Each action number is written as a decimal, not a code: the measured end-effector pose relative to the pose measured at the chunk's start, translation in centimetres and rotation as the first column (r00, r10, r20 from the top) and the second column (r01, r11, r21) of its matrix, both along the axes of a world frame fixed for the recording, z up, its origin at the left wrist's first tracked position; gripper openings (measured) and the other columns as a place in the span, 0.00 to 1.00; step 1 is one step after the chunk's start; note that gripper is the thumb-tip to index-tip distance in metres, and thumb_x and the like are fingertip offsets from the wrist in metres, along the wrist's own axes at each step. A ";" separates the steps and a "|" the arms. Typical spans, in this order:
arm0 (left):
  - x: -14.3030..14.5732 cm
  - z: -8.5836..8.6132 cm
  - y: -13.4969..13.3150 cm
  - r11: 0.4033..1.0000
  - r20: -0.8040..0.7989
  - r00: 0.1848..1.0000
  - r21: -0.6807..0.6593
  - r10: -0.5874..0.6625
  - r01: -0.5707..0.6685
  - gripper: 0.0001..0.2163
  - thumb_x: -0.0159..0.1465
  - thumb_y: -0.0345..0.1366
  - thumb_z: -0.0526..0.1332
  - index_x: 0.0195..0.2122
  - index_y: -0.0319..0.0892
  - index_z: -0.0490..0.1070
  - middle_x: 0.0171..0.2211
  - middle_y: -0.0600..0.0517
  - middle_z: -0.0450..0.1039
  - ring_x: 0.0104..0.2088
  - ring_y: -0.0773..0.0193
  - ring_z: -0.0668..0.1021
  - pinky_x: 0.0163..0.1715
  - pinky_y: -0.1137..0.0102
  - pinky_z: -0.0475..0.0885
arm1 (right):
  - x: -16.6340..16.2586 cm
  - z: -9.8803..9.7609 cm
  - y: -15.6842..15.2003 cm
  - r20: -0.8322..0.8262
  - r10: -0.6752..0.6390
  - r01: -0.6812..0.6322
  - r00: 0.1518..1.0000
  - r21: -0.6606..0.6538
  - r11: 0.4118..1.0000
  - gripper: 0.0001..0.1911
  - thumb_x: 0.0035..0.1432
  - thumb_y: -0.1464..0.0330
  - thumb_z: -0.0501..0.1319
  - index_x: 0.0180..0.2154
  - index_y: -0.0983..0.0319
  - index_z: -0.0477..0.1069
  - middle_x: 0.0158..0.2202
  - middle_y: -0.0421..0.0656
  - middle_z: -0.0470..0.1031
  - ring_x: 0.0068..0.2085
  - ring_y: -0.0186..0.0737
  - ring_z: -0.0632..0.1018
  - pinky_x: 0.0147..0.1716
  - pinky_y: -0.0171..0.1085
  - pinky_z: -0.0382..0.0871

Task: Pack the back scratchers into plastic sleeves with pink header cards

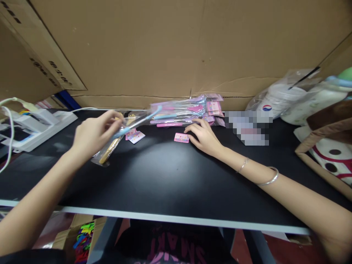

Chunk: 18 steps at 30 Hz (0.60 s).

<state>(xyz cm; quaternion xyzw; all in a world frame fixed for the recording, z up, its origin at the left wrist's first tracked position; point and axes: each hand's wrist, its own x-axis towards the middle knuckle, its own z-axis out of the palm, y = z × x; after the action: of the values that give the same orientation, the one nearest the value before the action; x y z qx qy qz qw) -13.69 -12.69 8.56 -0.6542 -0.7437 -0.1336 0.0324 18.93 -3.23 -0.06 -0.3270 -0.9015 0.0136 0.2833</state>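
Note:
My left hand is closed around the light-blue handle of a back scratcher, raised above the table. Its thin metal rod slants up to the right and ends in a curved blue head, slightly blurred. My right hand rests on the table with fingers apart, its thumb and forefinger at the edge of a small pink card. Just behind it lies a pile of plastic-wrapped back scratchers in pink, purple and blue. Below my left hand are a gold-coloured scratcher in clear wrap and small printed cards.
A white power strip with plugs and cables sits at the left. At the right are a bagged white cup, a blurred-out patch and a brown-handled bag. Cardboard walls the back. Beneath the table's edge, a box holds colourful pieces.

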 end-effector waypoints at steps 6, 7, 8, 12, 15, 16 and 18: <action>6.6 -2.3 2.3 0.931 -0.067 0.930 0.029 -0.360 0.363 0.16 0.70 0.45 0.47 0.46 0.47 0.70 0.36 0.54 0.81 0.33 0.62 0.80 0.28 0.73 0.60 | 0.4 -0.8 1.3 -0.077 -0.100 0.088 0.992 -0.143 0.986 0.12 0.61 0.66 0.56 0.46 0.60 0.72 0.46 0.51 0.76 0.52 0.56 0.70 0.53 0.56 0.64; 7.4 -2.8 2.5 0.921 -0.104 0.918 0.023 -0.384 0.388 0.16 0.70 0.45 0.47 0.47 0.47 0.71 0.35 0.54 0.81 0.32 0.62 0.80 0.27 0.73 0.60 | 0.4 -1.0 1.6 -0.099 -0.124 0.106 0.987 -0.166 0.980 0.13 0.61 0.65 0.56 0.46 0.61 0.71 0.45 0.52 0.76 0.51 0.56 0.71 0.53 0.56 0.64; 8.0 -3.2 2.7 0.912 -0.126 0.906 0.021 -0.405 0.411 0.16 0.70 0.45 0.47 0.47 0.47 0.71 0.33 0.54 0.81 0.31 0.62 0.80 0.27 0.73 0.59 | 0.5 -1.0 1.8 -0.124 -0.142 0.118 0.982 -0.185 0.976 0.14 0.61 0.65 0.55 0.46 0.62 0.71 0.45 0.52 0.75 0.51 0.55 0.71 0.54 0.56 0.64; 9.3 -4.3 2.9 0.872 -0.085 0.870 0.024 -0.486 0.489 0.15 0.70 0.44 0.47 0.48 0.49 0.70 0.32 0.56 0.80 0.31 0.63 0.80 0.25 0.73 0.57 | 0.6 -1.1 2.1 -0.229 -0.161 0.107 0.960 -0.230 0.967 0.15 0.62 0.64 0.54 0.47 0.61 0.71 0.46 0.52 0.76 0.52 0.54 0.72 0.56 0.55 0.63; 9.5 -4.7 2.7 0.834 0.012 0.835 0.033 -0.551 0.550 0.14 0.69 0.47 0.50 0.49 0.49 0.70 0.37 0.56 0.81 0.32 0.64 0.80 0.26 0.73 0.59 | 0.6 -1.2 2.2 -0.302 -0.149 0.080 0.942 -0.231 0.970 0.16 0.62 0.63 0.54 0.49 0.60 0.72 0.51 0.50 0.75 0.55 0.53 0.72 0.58 0.54 0.62; 9.5 -4.9 2.6 0.826 0.036 0.825 0.036 -0.563 0.562 0.15 0.68 0.48 0.52 0.50 0.49 0.69 0.38 0.56 0.81 0.32 0.64 0.80 0.26 0.74 0.60 | 0.6 -1.3 2.2 -0.321 -0.158 0.086 0.934 -0.229 0.970 0.16 0.63 0.62 0.53 0.48 0.59 0.72 0.52 0.50 0.75 0.56 0.53 0.71 0.59 0.55 0.61; 9.4 -5.1 2.5 0.822 0.066 0.820 0.032 -0.569 0.568 0.18 0.66 0.51 0.54 0.52 0.49 0.68 0.38 0.55 0.80 0.31 0.64 0.80 0.26 0.73 0.59 | 0.7 -1.3 2.3 -0.344 -0.194 0.118 0.919 -0.228 0.966 0.16 0.65 0.61 0.51 0.46 0.58 0.74 0.52 0.49 0.76 0.55 0.53 0.72 0.59 0.57 0.60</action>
<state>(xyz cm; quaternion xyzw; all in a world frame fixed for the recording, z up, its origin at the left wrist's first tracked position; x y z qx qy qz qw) -4.27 -10.21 3.49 -0.8406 -0.5149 -0.1647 -0.0324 19.66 -0.93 -1.38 -0.4170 -0.7982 0.1430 0.4105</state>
